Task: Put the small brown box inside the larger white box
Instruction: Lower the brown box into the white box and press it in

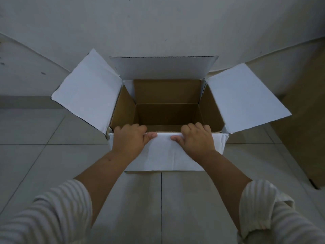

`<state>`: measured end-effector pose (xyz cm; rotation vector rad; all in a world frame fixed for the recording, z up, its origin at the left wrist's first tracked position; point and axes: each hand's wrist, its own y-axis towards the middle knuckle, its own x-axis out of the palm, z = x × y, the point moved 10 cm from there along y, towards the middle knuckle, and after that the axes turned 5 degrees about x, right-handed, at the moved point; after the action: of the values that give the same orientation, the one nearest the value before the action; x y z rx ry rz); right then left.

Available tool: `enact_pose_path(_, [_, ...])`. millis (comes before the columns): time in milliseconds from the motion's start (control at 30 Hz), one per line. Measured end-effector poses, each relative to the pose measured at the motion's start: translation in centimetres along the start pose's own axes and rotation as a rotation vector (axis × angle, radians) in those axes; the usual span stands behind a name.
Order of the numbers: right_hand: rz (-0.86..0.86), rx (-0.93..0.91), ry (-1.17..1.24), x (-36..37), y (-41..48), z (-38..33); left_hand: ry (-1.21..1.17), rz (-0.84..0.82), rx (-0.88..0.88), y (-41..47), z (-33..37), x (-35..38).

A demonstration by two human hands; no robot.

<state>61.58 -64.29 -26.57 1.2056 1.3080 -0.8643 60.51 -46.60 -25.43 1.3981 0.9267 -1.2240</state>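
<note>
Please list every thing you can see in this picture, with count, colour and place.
box: 1, white outside, brown inside, on the floor at centre, open, nothing visible inside
flaps: 4, white, folded outward; near one pressed down
brown board: 1, right edge, partly cut off
floor: pale tiles
wall: pale, behind the box
sleeves: 2, striped white, bottom corners
left hand: on the near rim
right hand: on the near rim
</note>
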Motion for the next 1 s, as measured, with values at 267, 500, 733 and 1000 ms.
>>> enact_pose_path(267, [0.051,0.080,0.033,-0.9,1.1,7.3,-0.066,-0.012,0.027,4.3,5.6,1.5])
enact_pose_path(500, [0.099,0.119,0.020,-1.8,2.0,13.7,-0.109,-0.071,0.098,8.7,10.9,2.8])
enact_pose_path(733, [0.024,0.121,0.026,-2.5,3.6,19.7,-0.145,-0.216,0.029,11.9,15.8,3.6])
enact_pose_path(1000, [-0.098,0.155,0.032,-2.4,4.5,22.5,-0.094,-0.354,0.078,13.3,18.8,4.6])
